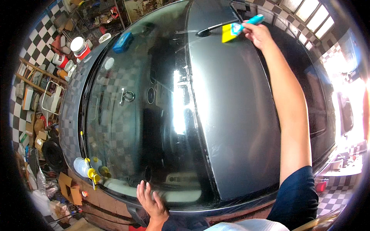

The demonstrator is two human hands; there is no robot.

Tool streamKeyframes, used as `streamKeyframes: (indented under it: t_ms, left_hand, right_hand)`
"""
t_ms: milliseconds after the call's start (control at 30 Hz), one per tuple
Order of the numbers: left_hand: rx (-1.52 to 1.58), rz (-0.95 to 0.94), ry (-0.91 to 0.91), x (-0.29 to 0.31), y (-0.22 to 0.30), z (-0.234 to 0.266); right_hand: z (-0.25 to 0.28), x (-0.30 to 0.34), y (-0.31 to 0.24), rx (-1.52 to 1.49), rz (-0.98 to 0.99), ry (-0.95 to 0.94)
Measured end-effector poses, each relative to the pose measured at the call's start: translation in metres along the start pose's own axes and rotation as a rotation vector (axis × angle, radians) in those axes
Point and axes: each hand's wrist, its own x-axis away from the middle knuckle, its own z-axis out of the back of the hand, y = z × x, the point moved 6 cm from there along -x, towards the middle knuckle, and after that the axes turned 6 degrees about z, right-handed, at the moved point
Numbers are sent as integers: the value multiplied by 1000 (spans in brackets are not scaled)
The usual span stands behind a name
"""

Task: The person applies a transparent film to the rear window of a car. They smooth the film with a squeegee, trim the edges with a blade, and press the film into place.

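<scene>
In my right hand (258,35) is a squeegee (229,34) with a turquoise handle and a yellow blade. I hold it over the far part of the car's grey roof (235,100), and its blade is beside a short black antenna (210,30). My left hand (152,202) is at the near edge of the windshield (115,127), fingers apart with nothing in them. Whether its fingertips touch the glass, I cannot tell. A spray bottle (81,167) with a yellow head lies at the near left corner of the windshield.
A blue box-like item (122,42) rests by the windshield's far left corner. Buckets (78,46) stand beyond the hood. Along the left are a white metal frame (52,98), a tire (54,153) and an open cardboard box (70,188). A dark cable (100,217) runs along the floor.
</scene>
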Motion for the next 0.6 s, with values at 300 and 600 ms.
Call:
streamKeyframes:
  t_ms: [300,600]
  left_hand:
    - [-27,29,-2,2,-2,0]
    - [-20,38,-3,1,-4,-1]
  right_hand:
    - [77,26,-76,-375,204,252]
    - [66,17,-38,-464,96,-45]
